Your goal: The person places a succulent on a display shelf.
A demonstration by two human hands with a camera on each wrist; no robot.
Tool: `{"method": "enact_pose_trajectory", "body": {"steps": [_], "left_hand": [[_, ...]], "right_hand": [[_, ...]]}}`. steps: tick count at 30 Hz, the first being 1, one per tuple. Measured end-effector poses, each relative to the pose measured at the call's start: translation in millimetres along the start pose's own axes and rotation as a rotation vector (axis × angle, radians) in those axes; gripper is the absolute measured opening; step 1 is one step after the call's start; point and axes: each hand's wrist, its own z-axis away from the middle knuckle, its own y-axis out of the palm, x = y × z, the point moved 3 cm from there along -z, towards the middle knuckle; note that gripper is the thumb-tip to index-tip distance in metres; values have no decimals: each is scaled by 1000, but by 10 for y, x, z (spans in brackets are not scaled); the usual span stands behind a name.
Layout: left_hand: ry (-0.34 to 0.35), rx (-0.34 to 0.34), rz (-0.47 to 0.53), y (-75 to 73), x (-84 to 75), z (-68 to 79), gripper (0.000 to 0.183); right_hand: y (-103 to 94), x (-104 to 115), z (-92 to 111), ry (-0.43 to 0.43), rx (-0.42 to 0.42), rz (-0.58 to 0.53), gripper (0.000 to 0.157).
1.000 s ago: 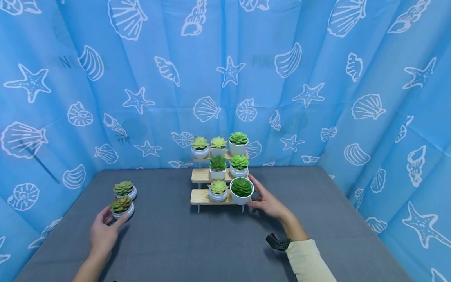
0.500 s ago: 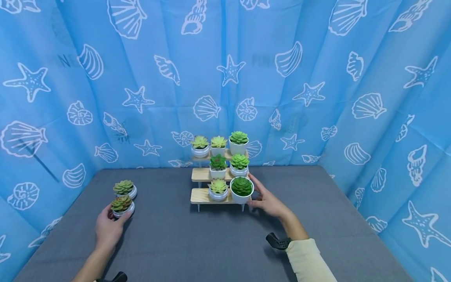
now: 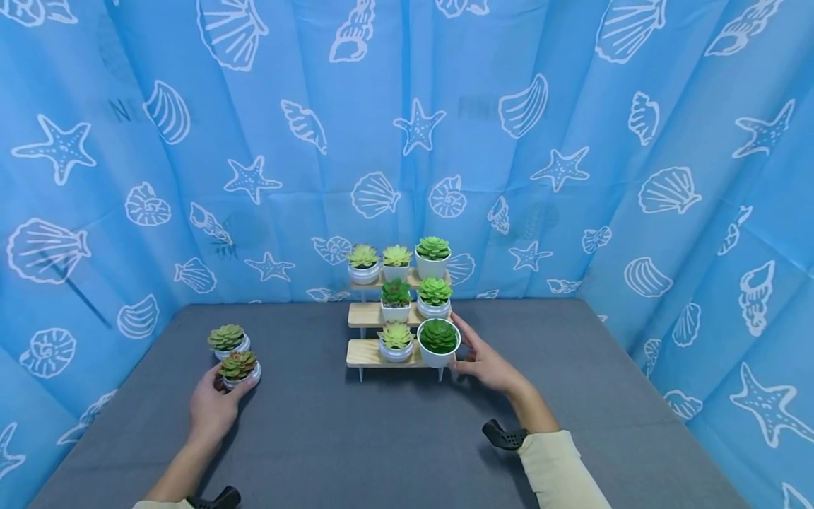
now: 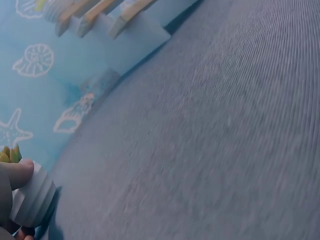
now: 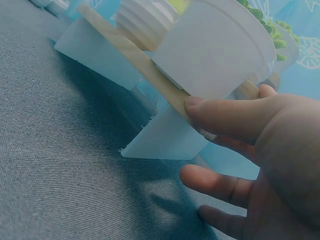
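Note:
My left hand (image 3: 215, 410) grips a small white ribbed pot with a reddish-green succulent (image 3: 238, 367), thumb on the pot's near side. Whether that pot touches the table or is just above it, I cannot tell. In the left wrist view the thumb lies against the white pot (image 4: 36, 200). My right hand (image 3: 486, 364) rests at the right end of a three-tier wooden plant stand (image 3: 364, 353). The right wrist view has its thumb touching the bottom board's (image 5: 167, 90) edge, below a large white pot (image 5: 215, 50); the other fingers are spread, fairly straight.
Another potted succulent (image 3: 227, 339) stands on the grey tabletop (image 3: 343, 438), just behind the one in my left hand. Several potted succulents fill parts of the tiers, including a dark green one (image 3: 439, 336) at front right. A blue shell-patterned curtain (image 3: 305, 212) encloses the back and sides.
My left hand and the reddish-green succulent have moved right, slightly away from straight in front of the other loose pot. The right hand keeps its place at the stand.

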Motion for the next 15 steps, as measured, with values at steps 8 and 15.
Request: {"method": "enact_pose_trajectory", "body": {"steps": [8,15], "left_hand": [[10,117,18,170,-124,47,76],[31,196,75,309,-306,95,77]], "right_hand": [[5,10,1,-2,-1,5,93],[1,18,5,-2,-8,28,93]]}}
